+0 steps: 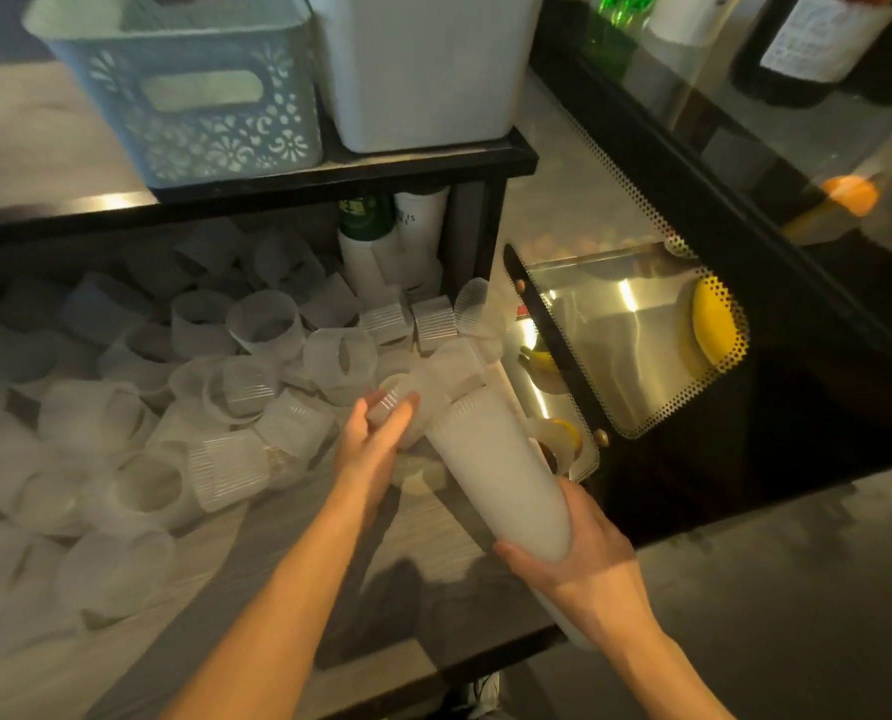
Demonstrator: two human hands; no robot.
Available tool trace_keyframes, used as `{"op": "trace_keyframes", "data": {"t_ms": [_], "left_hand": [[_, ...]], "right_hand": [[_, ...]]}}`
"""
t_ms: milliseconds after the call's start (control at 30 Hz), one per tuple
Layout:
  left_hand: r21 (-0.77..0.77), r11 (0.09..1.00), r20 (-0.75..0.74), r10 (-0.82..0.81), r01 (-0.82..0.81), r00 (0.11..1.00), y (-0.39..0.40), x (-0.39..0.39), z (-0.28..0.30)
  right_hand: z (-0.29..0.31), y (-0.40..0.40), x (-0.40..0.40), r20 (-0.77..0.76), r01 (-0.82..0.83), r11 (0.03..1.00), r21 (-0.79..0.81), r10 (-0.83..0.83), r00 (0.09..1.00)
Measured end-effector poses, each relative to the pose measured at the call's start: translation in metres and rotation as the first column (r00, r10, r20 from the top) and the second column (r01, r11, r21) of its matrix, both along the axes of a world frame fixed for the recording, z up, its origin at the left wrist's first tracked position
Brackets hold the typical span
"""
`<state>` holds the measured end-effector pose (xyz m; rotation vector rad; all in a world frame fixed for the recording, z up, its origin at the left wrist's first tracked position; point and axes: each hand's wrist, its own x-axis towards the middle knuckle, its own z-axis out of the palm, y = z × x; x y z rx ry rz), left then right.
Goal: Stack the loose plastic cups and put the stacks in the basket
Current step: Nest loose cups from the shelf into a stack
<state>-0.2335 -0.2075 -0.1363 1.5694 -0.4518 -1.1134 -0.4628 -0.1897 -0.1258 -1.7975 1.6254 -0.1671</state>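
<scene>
Café counter (glass display case [636, 345])

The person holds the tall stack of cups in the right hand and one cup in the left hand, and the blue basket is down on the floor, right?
Not quite. The head view shows the blue basket up on the black shelf, not on the floor. The rest holds: the right hand holds the tall stack of cups, and the left hand holds one cup.

Little print could be made out. On the white cylindrical container [422, 216] under the black shelf [329, 171], a fragment resembling "E IS" was seen, the rest hidden. Lines of text were carried by the dark bottle's label [823, 33] at upper right, too blurred to be read.
</scene>
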Motion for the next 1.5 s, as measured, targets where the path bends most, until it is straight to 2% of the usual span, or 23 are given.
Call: {"op": "trace_keyframes", "data": {"t_ms": [67, 133, 233, 500, 667, 833, 967, 1100, 1167, 1233, 1300, 1367, 1500], "left_hand": [[-0.039, 0.998, 0.067, 0.057, -0.054, 0.996, 0.003, 0.015, 0.004], [-0.084, 0.993, 0.061, 0.091, -0.086, 0.994, 0.007, 0.025, 0.012], [-0.144, 0.988, 0.011, 0.059, -0.056, 0.998, 0.015, 0.031, 0.017], [-0.236, 0.971, 0.041, -0.018, 0.027, 0.999, 0.039, 0.044, 0.024], [-0.203, 0.971, 0.121, -0.103, 0.126, 0.987, 0.045, 0.046, 0.026], [-0.167, 0.969, 0.226, -0.144, 0.184, 0.963, 0.052, 0.057, 0.025], [-0.048, 0.935, 0.388, -0.306, 0.351, 0.869, 0.053, 0.071, 0.035], [0.034, 0.888, 0.422, -0.428, 0.458, 0.799, 0.054, 0.066, 0.042], [0.032, 0.874, 0.383, -0.459, 0.485, 0.801, 0.057, 0.051, 0.039], [-0.020, 0.885, 0.270, -0.444, 0.466, 0.854, 0.060, 0.037, 0.034], [-0.051, 0.907, 0.219, -0.398, 0.418, 0.891, 0.058, 0.031, 0.031], [-0.065, 0.936, 0.197, -0.327, 0.345, 0.924, 0.053, 0.029, 0.027], [-0.115, 0.986, 0.054, -0.113, 0.119, 0.992, 0.033, 0.017, 0.015]], "right_hand": [[0.003, -0.001, 0.007, -0.040, -0.045, 0.999, 0.006, 0.045, 0.998], [0.004, -0.001, 0.014, -0.063, -0.077, 0.997, 0.014, 0.078, 0.995], [0.007, -0.001, 0.025, -0.051, -0.107, 0.994, -0.009, 0.106, 0.993], [0.011, 0.006, 0.042, -0.019, -0.171, 0.985, -0.037, 0.170, 0.985], [0.011, 0.009, 0.046, 0.023, -0.147, 0.989, -0.031, 0.147, 0.989], [0.013, 0.012, 0.044, 0.000, -0.174, 0.985, -0.003, 0.174, 0.985], [0.010, 0.014, 0.044, 0.006, -0.182, 0.983, 0.015, 0.182, 0.983], [0.005, 0.013, 0.049, 0.055, -0.156, 0.988, 0.017, 0.155, 0.986], [0.003, 0.012, 0.050, 0.084, -0.130, 0.991, 0.020, 0.128, 0.988], [0.001, 0.011, 0.047, 0.094, -0.119, 0.993, 0.012, 0.117, 0.989], [0.000, 0.010, 0.042, 0.083, -0.121, 0.993, 0.012, 0.120, 0.989], [-0.002, 0.009, 0.035, 0.070, -0.100, 0.995, 0.030, 0.098, 0.993], [-0.007, 0.006, 0.021, 0.038, -0.023, 0.999, 0.035, 0.022, 0.999]]}}
